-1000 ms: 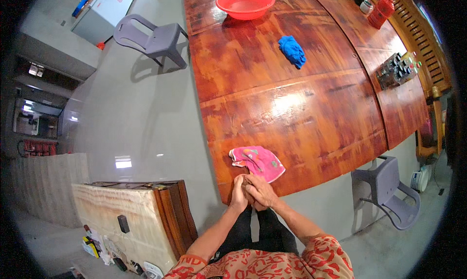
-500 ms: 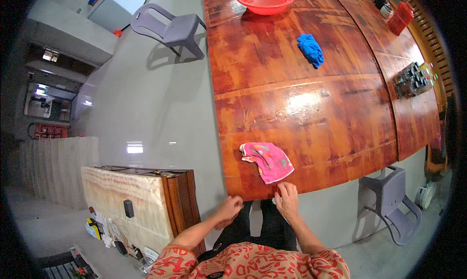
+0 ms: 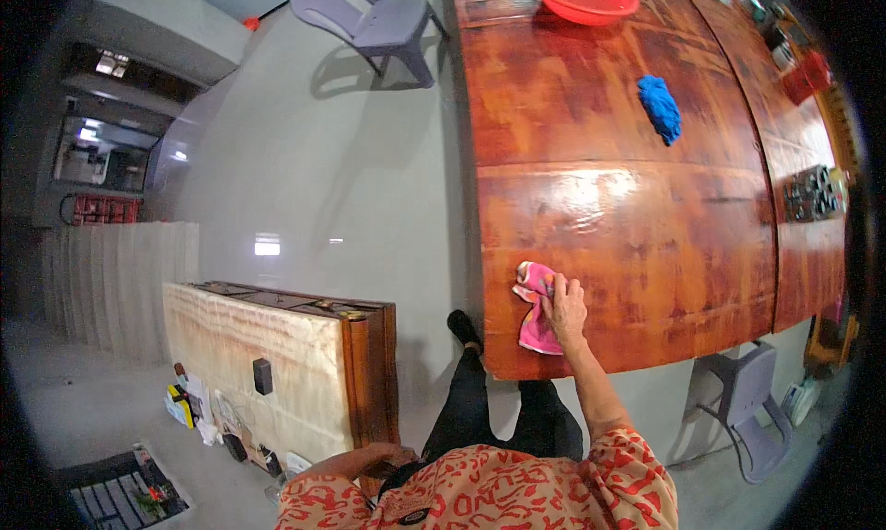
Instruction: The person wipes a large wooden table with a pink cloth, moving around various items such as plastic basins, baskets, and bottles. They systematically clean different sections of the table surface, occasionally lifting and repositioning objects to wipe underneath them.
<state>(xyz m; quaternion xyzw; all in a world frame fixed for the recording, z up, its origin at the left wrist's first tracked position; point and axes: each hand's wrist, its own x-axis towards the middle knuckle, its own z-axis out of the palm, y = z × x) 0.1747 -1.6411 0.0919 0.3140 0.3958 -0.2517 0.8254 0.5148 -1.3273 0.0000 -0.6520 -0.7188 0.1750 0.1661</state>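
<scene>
A pink cloth (image 3: 536,334) with white edging and small coloured patches lies bunched on the near left corner of the reddish-brown wooden table (image 3: 628,253). My right hand (image 3: 566,310) is over its right side, with fingers curled onto the fabric. Close to my waist, away from the tabletop, is my left hand (image 3: 395,453); its fingers are too small and hidden to make out. Farther up the table rests a crumpled blue cloth (image 3: 660,111), touched by neither hand. Beyond it is a red plastic basin (image 3: 583,11), cut off by the view's upper part.
A grey plastic chair (image 3: 388,27) stands left of the table, another (image 3: 749,405) at its near right. Several dark bottles (image 3: 812,195) and a red container (image 3: 807,78) are along the right side. A stone-sided cabinet (image 3: 268,355) stands at my left.
My right hand has moved forward from the table edge onto the pink cloth, which is now more bunched. My left hand has drawn back to my waist. The view has shifted left.
</scene>
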